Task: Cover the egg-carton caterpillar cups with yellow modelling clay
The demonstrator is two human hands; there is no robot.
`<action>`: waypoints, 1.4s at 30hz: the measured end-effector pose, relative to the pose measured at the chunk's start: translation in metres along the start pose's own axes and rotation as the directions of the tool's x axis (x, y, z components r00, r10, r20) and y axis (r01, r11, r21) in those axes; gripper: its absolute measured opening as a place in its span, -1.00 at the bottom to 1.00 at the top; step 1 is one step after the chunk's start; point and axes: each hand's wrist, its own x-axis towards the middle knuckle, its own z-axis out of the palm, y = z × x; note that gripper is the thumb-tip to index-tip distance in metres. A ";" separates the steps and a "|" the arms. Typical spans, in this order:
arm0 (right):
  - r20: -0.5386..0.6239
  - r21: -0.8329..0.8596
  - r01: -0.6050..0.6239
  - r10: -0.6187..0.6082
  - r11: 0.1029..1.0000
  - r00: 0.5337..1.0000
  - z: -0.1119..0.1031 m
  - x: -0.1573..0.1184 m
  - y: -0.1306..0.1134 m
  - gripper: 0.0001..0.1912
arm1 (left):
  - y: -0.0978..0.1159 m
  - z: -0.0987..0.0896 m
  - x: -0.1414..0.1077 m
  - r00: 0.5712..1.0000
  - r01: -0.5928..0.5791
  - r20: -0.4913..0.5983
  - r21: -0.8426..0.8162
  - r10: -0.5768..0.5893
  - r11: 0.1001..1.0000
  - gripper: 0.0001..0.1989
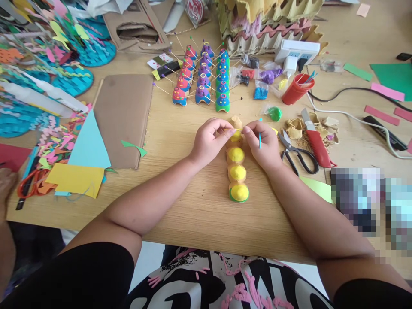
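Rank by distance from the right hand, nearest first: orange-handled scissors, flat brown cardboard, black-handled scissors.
In the head view, from the right hand:
1. Black-handled scissors, just right.
2. Flat brown cardboard, left.
3. Orange-handled scissors, far left.

No legible text; cut-off white lettering on shirt.

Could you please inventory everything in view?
Bumpy carton strip: one, yellow-topped, centre
Decorated strips: three, multicoloured, upper centre
Stacked trays: several, beige-pink, top
Power strip: one, white, right
Plastic cup: one, red, right
Bagged clay: several, multicoloured, beside cup
Metal scissors: one, black-handled, right
Ring-handled scissors: one, orange, left
Metal knife: one, red-handled, right
Cardboard sheet: one, brown, left
Woven ovals: several, blue, left
Paper scraps: many, multicoloured, both sides
Co-worker's hand: one, left edge
Thin stick: one, blue, right grip
Left grip: one, centre
Right grip: one, centre
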 end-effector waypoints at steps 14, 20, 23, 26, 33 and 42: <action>0.148 -0.147 0.015 0.007 0.989 0.989 -0.003 -0.002 -0.005 -0.40 | 0.010 -0.002 0.000 0.985 0.012 0.169 0.142 -0.036 0.990 -0.48; 0.209 -0.204 -0.036 0.079 0.978 0.975 -0.006 -0.001 -0.006 -0.59 | 0.011 -0.002 0.000 0.978 0.032 0.202 0.139 -0.060 0.990 -0.45; 0.202 -0.185 -0.027 0.065 0.982 0.977 -0.007 -0.001 -0.009 -0.57 | 0.013 -0.003 0.000 0.969 0.035 0.238 0.119 -0.063 0.992 -0.42; 0.202 -0.204 -0.037 0.079 0.978 0.976 -0.008 -0.001 -0.009 -0.58 | 0.014 -0.003 0.000 0.968 0.042 0.242 0.113 -0.068 0.993 -0.41; 0.162 -0.353 -0.090 0.155 0.931 0.975 -0.004 -0.001 -0.005 -0.58 | 0.012 -0.004 -0.001 0.967 0.062 0.227 0.218 -0.113 0.974 -0.40; 0.139 -0.386 -0.107 0.173 0.916 0.975 -0.002 0.001 0.000 -0.50 | 0.011 -0.005 -0.001 0.975 0.073 0.175 0.330 -0.137 0.941 -0.43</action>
